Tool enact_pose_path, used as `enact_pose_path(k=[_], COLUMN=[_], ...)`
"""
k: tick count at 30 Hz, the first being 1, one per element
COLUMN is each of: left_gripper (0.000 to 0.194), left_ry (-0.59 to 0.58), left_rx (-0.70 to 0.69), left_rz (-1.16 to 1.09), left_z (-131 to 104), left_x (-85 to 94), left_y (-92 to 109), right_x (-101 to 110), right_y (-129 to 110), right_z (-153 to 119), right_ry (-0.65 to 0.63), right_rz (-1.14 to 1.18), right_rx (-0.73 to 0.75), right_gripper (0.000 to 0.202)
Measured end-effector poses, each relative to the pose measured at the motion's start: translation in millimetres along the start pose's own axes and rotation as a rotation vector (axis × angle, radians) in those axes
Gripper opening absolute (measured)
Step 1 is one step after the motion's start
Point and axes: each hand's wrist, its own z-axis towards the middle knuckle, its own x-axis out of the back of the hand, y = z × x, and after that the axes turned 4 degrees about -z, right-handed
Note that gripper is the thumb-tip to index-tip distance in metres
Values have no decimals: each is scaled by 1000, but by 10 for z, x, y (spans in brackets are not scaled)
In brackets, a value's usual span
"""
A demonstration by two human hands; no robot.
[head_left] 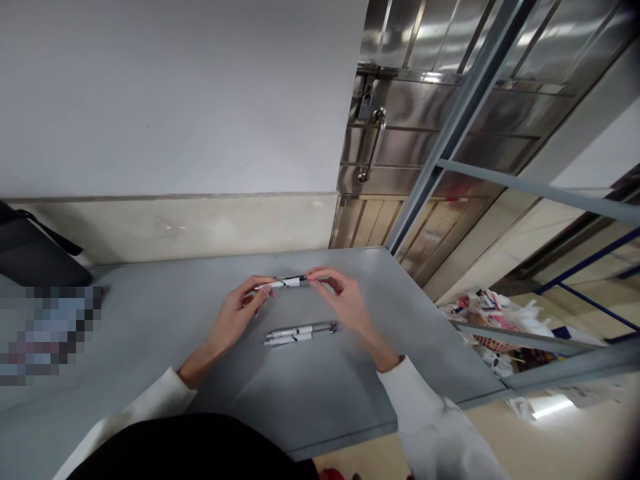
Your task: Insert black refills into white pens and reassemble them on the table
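White-and-black pen, possibly more than one lying close together, spans the gap between two bare hands over the far half of a gray tabletop. The left hand pinches its pale end between thumb and fingers; the right hand closes its fingertips on the dark end. The hands are apart from each other, joined only by the pen. Such a two-ended grip likely steadies a slender object that could otherwise roll or swivel; whether it also touches the surface, one cannot tell.

Just nearer the person, what looks like a pair of similar pens lies side by side on the tabletop, roughly parallel to the one held, dark ends to the right. The shared direction suggests deliberate alignment, and the spot seems chosen for easy reach by either hand.

White sleeves end at the wrists, baring both hands. At far left, a black bag sits against the wall, seemingly set aside from the elbows, with a pixelated patch before it. Beyond the tabletop's right end stand a metal door, fitted with a padlock, and a low shelf bearing plastic bags.
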Motion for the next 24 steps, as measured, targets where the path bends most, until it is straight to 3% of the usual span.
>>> enact_pose_path(k=[6, 13, 24], left_gripper=[35, 34, 31], left_ry=[42, 71, 147], left_rx=[6, 4, -12], left_rz=[-31, -42, -117], left_z=[13, 22, 28], left_x=[-16, -3, 3], left_y=[-19, -33, -65], right_x=[62, 101, 105], right_y=[21, 112, 42], right_z=[-5, 24, 38], right_ry=[55, 129, 198], right_rz=[-125, -68, 43], right_rx=[-164, -142, -183], right_gripper=[20, 23, 19])
